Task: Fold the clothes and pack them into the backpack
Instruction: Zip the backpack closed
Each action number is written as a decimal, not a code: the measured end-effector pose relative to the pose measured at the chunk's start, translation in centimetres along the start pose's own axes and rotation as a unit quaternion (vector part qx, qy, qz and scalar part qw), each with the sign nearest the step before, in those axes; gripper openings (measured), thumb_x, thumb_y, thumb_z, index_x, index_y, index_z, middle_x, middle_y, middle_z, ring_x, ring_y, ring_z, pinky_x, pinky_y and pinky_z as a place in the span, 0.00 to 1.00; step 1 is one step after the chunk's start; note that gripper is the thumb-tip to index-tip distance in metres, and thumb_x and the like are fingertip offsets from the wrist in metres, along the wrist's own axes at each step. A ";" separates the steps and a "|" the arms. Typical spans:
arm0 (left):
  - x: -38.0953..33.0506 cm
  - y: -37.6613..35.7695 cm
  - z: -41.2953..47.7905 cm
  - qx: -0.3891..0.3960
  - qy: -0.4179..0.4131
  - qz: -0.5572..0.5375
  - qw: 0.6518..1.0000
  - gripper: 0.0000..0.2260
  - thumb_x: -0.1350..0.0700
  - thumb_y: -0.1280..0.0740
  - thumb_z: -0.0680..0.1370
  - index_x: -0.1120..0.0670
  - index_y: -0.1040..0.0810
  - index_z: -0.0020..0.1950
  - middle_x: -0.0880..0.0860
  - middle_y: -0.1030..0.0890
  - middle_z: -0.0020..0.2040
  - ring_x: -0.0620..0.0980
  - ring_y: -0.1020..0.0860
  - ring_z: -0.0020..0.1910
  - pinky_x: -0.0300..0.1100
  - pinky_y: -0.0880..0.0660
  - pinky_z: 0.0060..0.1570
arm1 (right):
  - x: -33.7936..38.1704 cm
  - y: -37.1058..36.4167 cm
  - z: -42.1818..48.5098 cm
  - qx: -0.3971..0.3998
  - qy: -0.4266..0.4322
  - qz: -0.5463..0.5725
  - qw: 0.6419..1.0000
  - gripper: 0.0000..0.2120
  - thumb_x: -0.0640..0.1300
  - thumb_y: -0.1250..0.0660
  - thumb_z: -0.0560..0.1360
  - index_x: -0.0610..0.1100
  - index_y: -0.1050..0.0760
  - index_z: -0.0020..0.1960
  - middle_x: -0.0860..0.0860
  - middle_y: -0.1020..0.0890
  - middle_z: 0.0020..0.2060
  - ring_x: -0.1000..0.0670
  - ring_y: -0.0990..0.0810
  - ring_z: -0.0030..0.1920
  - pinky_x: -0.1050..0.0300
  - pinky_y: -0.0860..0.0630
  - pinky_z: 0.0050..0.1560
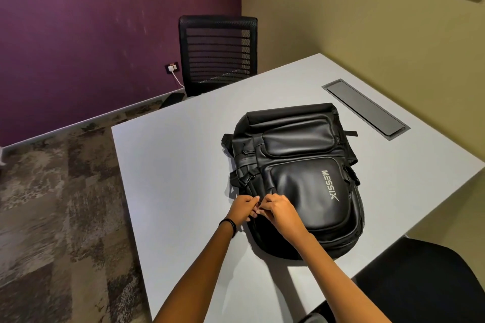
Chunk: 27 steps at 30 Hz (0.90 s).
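Observation:
A black leather-look backpack (301, 176) with a "MESSIX" logo lies flat on the white table (178, 165), its front pockets facing up. Both of my hands meet at its near left edge. My left hand (242, 208) pinches something small and dark at the bag's side, which looks like a zip pull. My right hand (278, 210) pinches the same spot from the other side, fingers curled. No clothes are in view.
A black mesh office chair (217, 52) stands at the table's far side. A grey cable hatch (364, 107) is set into the table at the right. Another dark chair seat (425, 283) sits at the lower right. Patterned carpet lies to the left.

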State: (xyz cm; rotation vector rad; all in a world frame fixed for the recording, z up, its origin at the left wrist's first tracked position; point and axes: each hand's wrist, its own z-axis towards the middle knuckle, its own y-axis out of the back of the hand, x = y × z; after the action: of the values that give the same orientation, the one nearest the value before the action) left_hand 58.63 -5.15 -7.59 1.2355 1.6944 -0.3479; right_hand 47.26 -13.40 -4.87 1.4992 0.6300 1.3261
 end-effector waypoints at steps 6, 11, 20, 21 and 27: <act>0.0 0.0 0.3 -0.033 -0.003 0.018 0.999 0.18 0.55 0.38 0.79 0.53 0.28 0.29 0.49 0.24 0.26 0.43 0.25 0.25 0.36 0.30 0.29 | -0.1 0.2 0.0 0.014 0.004 0.006 1.000 0.08 0.44 0.31 0.73 0.42 0.17 0.48 0.46 0.19 0.41 0.45 0.22 0.41 0.56 0.33 0.43; -0.4 -0.3 0.8 -0.107 -0.013 0.120 0.987 0.16 0.56 0.39 0.78 0.54 0.29 0.30 0.47 0.25 0.27 0.40 0.27 0.25 0.36 0.33 0.30 | 0.0 0.5 -0.2 0.002 0.009 0.006 1.000 0.09 0.46 0.31 0.73 0.40 0.17 0.46 0.46 0.19 0.39 0.45 0.22 0.40 0.56 0.33 0.42; -0.3 -1.4 1.2 -0.127 0.025 0.018 0.991 0.15 0.59 0.39 0.77 0.56 0.30 0.30 0.51 0.25 0.29 0.41 0.24 0.26 0.38 0.31 0.32 | -0.8 1.7 -1.7 0.038 0.019 0.031 0.999 0.11 0.48 0.33 0.75 0.41 0.18 0.47 0.47 0.20 0.41 0.47 0.24 0.42 0.54 0.28 0.43; -0.3 -1.5 1.1 -0.135 0.031 0.003 0.990 0.15 0.59 0.39 0.77 0.56 0.30 0.30 0.50 0.25 0.29 0.41 0.24 0.25 0.37 0.32 0.30 | -0.9 1.9 -1.9 0.037 0.014 0.037 0.999 0.11 0.48 0.33 0.75 0.41 0.18 0.47 0.47 0.20 0.41 0.47 0.24 0.42 0.55 0.28 0.43; -0.5 -2.0 0.6 -0.166 0.039 -0.047 0.984 0.15 0.59 0.39 0.77 0.55 0.30 0.30 0.52 0.26 0.29 0.47 0.25 0.28 0.38 0.34 0.31 | -0.5 2.5 -2.7 0.040 0.009 0.055 0.998 0.11 0.48 0.33 0.75 0.41 0.18 0.46 0.48 0.20 0.41 0.47 0.23 0.42 0.55 0.28 0.43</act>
State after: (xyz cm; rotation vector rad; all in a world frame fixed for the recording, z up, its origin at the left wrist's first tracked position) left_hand 57.22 -6.72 -8.10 0.9356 1.7965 -0.0663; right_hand 44.02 -13.85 -3.07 1.6069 0.6255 1.4130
